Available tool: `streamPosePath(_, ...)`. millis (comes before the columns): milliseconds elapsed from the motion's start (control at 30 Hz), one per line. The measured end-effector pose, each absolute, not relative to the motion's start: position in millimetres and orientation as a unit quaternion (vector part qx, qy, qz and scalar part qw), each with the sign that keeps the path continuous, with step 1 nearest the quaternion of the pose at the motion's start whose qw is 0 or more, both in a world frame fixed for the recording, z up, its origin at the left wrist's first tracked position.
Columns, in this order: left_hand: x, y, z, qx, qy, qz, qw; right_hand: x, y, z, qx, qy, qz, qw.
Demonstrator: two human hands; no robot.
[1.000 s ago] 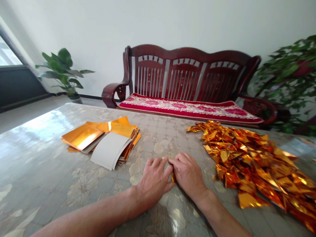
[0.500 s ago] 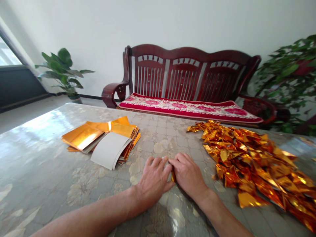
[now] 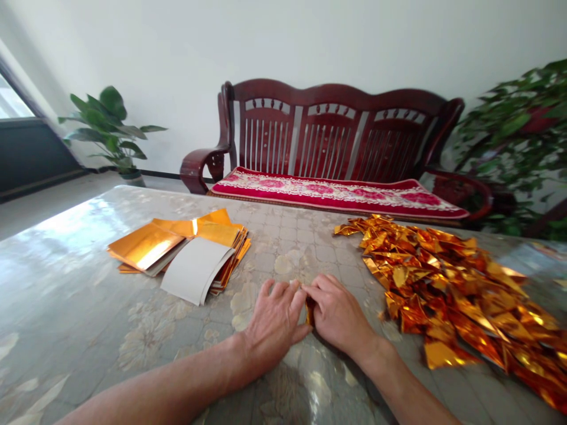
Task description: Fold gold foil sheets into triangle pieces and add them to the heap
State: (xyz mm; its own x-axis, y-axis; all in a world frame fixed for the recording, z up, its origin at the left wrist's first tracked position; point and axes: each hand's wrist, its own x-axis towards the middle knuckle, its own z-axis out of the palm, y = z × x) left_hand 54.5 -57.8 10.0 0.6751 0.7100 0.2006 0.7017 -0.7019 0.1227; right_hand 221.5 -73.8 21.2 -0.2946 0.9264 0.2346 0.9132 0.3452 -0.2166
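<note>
From my head view, a dark red wooden bench (image 3: 328,96) stands beyond the foil piece (image 3: 309,311), across the patterned table (image 3: 80,289). Mostly covered by my hands, the piece shows only a narrow gold strip. On its left, my left hand (image 3: 274,316) lies palm down, fingers half bent, thumb out, holding it at the fingertips; on its right, my right hand (image 3: 339,310) is curled tighter and grips it. I'd judge both meet there so the foil can't slide on the glossy cover. Beyond and left of the piece sits the sheet stack (image 3: 199,265), likely within easy reach of my left; right of the piece spreads the gold heap (image 3: 434,283), probably so flat and creased foil don't mix. Beyond the piece, table shows between stack and heap out to the far edge, room enough for my knuckles. My right elbow seems to have less room, with the heap on that side.
</note>
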Motion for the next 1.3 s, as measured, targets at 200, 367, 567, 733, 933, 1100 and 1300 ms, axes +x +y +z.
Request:
streamPosePath(200, 53, -57, 8, 0.916, 0.381, 0.126, 0.010, 225, -74, 23, -0.574, -0.802, 0.027, 0.166)
streamPosePath(367, 53, -58, 6, 0.916, 0.380, 0.130, 0.009, 225, -74, 24, -0.577, -0.798, 0.033, 0.168)
streamPosePath(567, 53, -57, 8, 0.916, 0.378, 0.130, 0.001, 228, -72, 24, -0.578, -0.794, 0.057, 0.177)
streamPosePath(733, 52, -57, 6, 0.920, 0.370, 0.129, -0.016, 235, -69, 18, -0.572, -0.790, 0.077, 0.207)
streamPosePath(933, 52, -57, 2, 0.923, 0.363, 0.123, -0.028, 246, -67, 9, -0.578, -0.766, 0.104, 0.262)
streamPosePath(1100, 51, -57, 1, 0.923, 0.361, 0.130, -0.039, 261, -74, 1, -0.554, -0.773, 0.077, 0.300)
streamPosePath(1300, 50, -58, 1, 0.921, 0.363, 0.132, -0.040, 260, -81, 8, -0.496, -0.833, -0.033, 0.242)
